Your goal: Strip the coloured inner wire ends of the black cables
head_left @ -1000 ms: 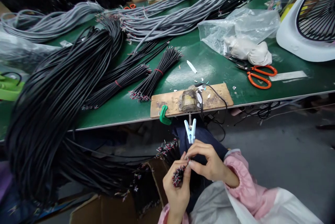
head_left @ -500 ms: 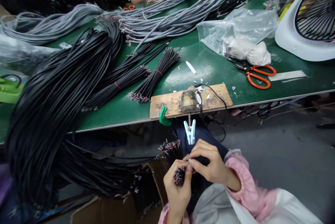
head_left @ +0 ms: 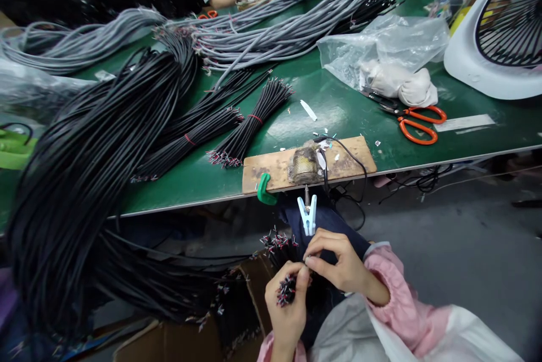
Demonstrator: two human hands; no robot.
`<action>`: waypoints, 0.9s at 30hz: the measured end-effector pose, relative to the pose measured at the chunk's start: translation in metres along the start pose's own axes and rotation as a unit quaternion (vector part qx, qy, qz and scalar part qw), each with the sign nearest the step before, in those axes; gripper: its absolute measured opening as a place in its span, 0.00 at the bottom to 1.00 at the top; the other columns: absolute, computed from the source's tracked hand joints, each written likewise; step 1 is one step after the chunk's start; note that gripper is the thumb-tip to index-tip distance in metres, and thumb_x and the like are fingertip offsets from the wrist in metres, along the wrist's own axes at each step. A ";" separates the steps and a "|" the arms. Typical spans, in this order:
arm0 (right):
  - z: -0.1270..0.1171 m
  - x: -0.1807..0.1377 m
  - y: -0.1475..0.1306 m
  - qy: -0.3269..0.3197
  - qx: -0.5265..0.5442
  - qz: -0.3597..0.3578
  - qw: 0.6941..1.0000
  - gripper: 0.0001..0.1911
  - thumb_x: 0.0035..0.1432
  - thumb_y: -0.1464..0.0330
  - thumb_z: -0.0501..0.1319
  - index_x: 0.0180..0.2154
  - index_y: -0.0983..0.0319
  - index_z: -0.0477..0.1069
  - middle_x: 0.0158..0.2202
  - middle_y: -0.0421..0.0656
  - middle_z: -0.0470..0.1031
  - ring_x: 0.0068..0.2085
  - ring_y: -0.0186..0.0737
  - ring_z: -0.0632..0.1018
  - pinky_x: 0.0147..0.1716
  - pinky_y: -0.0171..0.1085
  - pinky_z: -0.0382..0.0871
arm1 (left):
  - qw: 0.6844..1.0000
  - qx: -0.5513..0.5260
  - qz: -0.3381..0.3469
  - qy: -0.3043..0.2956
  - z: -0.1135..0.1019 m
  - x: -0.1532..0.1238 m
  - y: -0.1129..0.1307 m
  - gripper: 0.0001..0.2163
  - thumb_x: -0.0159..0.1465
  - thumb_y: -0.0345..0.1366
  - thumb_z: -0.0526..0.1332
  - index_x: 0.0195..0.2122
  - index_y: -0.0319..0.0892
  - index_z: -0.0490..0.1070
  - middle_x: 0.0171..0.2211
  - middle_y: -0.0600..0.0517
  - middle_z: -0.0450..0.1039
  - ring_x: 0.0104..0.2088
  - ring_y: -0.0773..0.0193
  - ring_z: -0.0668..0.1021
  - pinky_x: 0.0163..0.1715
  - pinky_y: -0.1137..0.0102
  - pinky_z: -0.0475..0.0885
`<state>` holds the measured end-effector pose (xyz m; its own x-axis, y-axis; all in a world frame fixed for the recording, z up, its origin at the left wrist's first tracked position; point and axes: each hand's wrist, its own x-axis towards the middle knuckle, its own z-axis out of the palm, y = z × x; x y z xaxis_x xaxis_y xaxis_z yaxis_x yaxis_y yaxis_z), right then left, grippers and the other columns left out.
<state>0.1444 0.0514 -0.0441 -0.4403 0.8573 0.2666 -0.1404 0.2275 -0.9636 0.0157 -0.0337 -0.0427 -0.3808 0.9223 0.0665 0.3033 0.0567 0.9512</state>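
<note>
My left hand (head_left: 288, 302) is closed round a bundle of black cables (head_left: 286, 289), whose stripped ends show red and white wires. Thumb and forefinger of my right hand (head_left: 334, 260) pinch together at the left thumb tip; the wire end between them is too small to make out clearly. Just beyond my hands a light-blue clothespin (head_left: 307, 215) sits on the shaft of a small motor (head_left: 305, 165). That motor is fixed to a wooden board (head_left: 271, 167) at the table edge. More cable ends (head_left: 279, 243) stick up behind my left hand.
A green clamp (head_left: 266, 190) grips the board. Black cables (head_left: 97, 164) hang over the table's left edge towards a cardboard box (head_left: 169, 342). Tied bundles (head_left: 254, 119), grey cables (head_left: 271, 40), orange-handled scissors (head_left: 417, 122), a plastic bag (head_left: 389, 40) and a fan (head_left: 466, 62) lie around. A person sits opposite.
The cable bundle in my left hand has shifted slightly left and down. My right hand stays pinched near the left thumb. Across the table, the other person's hands have moved apart.
</note>
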 end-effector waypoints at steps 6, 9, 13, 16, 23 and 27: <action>-0.003 0.000 -0.001 -0.019 -0.012 0.007 1.000 0.10 0.64 0.68 0.61 0.29 0.63 0.72 0.27 0.42 0.72 0.30 0.37 0.72 0.32 0.35 0.66 | 0.999 0.023 0.022 -0.026 -0.002 0.001 0.004 0.12 0.66 0.34 0.63 0.24 0.42 0.72 0.19 0.57 0.69 0.19 0.68 0.71 0.21 0.76 0.66; -0.005 0.001 -0.002 -0.025 -0.021 0.010 0.999 0.14 0.65 0.66 0.60 0.26 0.62 0.68 0.25 0.40 0.68 0.29 0.36 0.70 0.30 0.35 0.64 | 0.997 0.017 0.052 -0.049 0.000 0.001 0.008 0.11 0.65 0.32 0.63 0.25 0.42 0.72 0.19 0.57 0.69 0.19 0.68 0.72 0.22 0.76 0.67; -0.004 0.001 -0.004 -0.027 -0.030 0.015 0.999 0.15 0.66 0.65 0.58 0.26 0.61 0.65 0.25 0.39 0.65 0.28 0.35 0.67 0.29 0.35 0.61 | 0.995 0.009 0.075 -0.065 0.002 0.002 0.009 0.05 0.64 0.30 0.64 0.30 0.43 0.75 0.24 0.55 0.73 0.22 0.67 0.75 0.24 0.75 0.69; -0.002 0.000 -0.002 -0.016 -0.029 0.022 0.999 0.17 0.66 0.66 0.58 0.24 0.61 0.62 0.23 0.37 0.63 0.27 0.34 0.66 0.27 0.34 0.59 | 0.995 0.010 0.077 -0.056 0.004 0.002 0.009 0.03 0.63 0.29 0.66 0.32 0.43 0.76 0.25 0.56 0.74 0.23 0.67 0.75 0.24 0.75 0.69; -0.002 -0.002 0.001 0.012 -0.004 0.036 0.999 0.16 0.63 0.65 0.64 0.24 0.62 0.67 0.23 0.37 0.66 0.26 0.33 0.67 0.27 0.33 0.61 | 0.998 0.021 0.062 -0.020 0.005 0.001 0.011 0.07 0.65 0.31 0.64 0.28 0.43 0.74 0.21 0.58 0.70 0.20 0.69 0.73 0.22 0.75 0.66; -0.007 -0.001 -0.003 -0.015 -0.022 0.028 0.999 0.12 0.64 0.65 0.63 0.28 0.63 0.71 0.26 0.40 0.70 0.28 0.35 0.70 0.29 0.34 0.63 | 0.999 0.022 0.045 0.005 0.003 0.002 0.009 0.08 0.65 0.32 0.64 0.27 0.43 0.74 0.19 0.59 0.67 0.17 0.69 0.70 0.21 0.75 0.65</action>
<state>0.1513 0.0528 -0.0421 -0.4722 0.8558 0.2112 -0.0752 0.1996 -0.9770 0.0203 -0.0298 -0.0352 -0.3582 0.9207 0.1548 0.3747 -0.0102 0.9271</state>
